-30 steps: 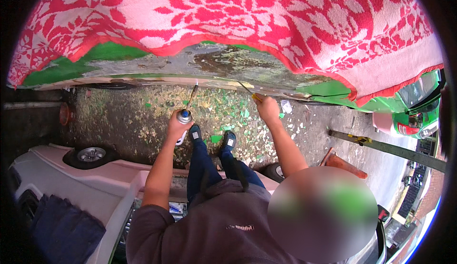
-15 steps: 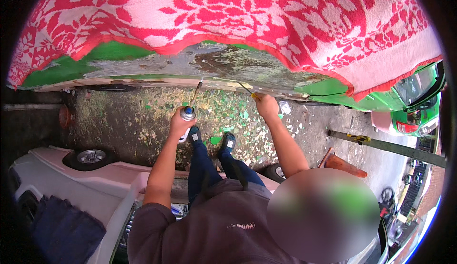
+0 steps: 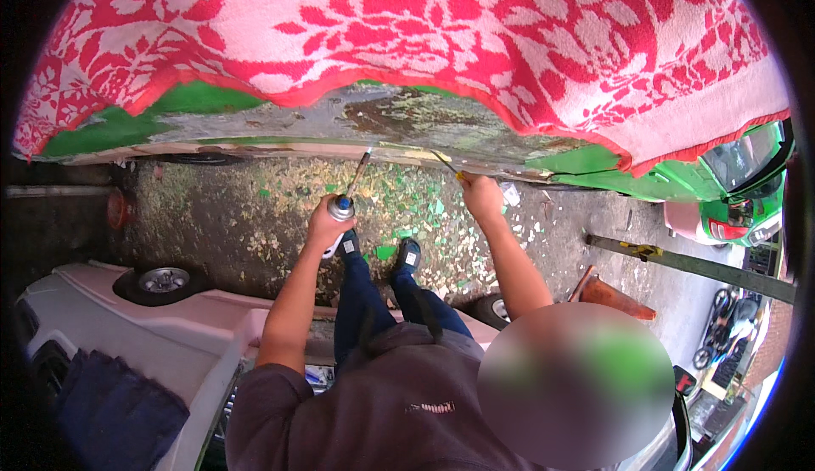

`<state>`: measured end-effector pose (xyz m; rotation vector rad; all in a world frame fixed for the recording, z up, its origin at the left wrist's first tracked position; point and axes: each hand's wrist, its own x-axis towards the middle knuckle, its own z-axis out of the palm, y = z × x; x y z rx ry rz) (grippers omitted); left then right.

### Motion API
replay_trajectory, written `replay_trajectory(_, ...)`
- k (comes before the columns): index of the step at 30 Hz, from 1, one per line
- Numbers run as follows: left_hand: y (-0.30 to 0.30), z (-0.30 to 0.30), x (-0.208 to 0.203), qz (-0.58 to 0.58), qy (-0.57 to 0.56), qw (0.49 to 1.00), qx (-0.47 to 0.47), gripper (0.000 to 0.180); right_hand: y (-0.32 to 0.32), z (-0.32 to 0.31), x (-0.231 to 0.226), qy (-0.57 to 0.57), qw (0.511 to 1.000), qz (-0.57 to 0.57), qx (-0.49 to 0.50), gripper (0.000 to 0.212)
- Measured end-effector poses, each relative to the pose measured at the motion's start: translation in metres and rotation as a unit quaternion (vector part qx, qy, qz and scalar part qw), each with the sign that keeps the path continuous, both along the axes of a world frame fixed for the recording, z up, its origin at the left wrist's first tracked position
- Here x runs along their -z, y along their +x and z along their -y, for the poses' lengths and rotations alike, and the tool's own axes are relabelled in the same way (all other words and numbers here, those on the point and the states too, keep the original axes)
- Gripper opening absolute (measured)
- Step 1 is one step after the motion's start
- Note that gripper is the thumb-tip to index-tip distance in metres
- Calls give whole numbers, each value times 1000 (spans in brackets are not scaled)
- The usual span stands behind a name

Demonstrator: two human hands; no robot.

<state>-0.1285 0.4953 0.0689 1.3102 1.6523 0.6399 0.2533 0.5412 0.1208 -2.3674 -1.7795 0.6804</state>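
My left hand [image 3: 322, 227] is wrapped round a blowtorch [image 3: 341, 208], a canister with a blue fitting and a long nozzle. The nozzle's tip reaches the lower part of a green car's side panel [image 3: 280, 120], stripped to grey and brown in the middle; a pale bluish glow shows at the tip. My right hand [image 3: 482, 198] grips a scraper [image 3: 445, 162] with a yellow handle. Its thin dark blade points up and left to the panel's lower edge, right of the nozzle. Whether the blade touches the panel I cannot tell.
A red and pink floral blanket [image 3: 382, 34] drapes over the green car. Green and cream paint flakes [image 3: 386, 252] litter the ground round my feet. Behind me stands a pale vehicle [image 3: 212, 311]. To the right are a post [image 3: 688, 265], an orange cone [image 3: 617, 296] and a motorbike [image 3: 717, 322].
The blowtorch has shifted slightly right and down, its nozzle tip too. My right hand has moved slightly right and down with the scraper. A motorbike has come into sight at the right.
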Motion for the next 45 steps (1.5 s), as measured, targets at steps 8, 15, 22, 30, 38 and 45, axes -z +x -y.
replay_trajectory(8, 2, -11, -5, -24, 11, 1000, 12, 74, -12, -3, -15, -10, 1000, -15, 12, 24)
replay_trajectory(15, -3, -1, -3, 28, -17, 999, -10, 73, -18, 5, -16, -3, 1000, -12, 3, 23)
replay_trajectory(22, -7, -2, 4, 20, -3, 1000, -13, 71, -13, 7, -29, 26, 999, -20, 27, 24)
replay_trajectory(30, 2, 0, 5, 16, -25, 1000, -11, 65, -12, 2, -15, 29, 998, -31, 54, 23)
replay_trajectory(38, 12, 8, 2, -2, 0, 1000, -4, 67, -2, 2, -6, 22, 998, -22, 47, 23)
replay_trajectory(45, 3, -2, 11, 22, 1, 1000, -3, 69, 2, 8, -6, 14, 998, -34, 49, 26)
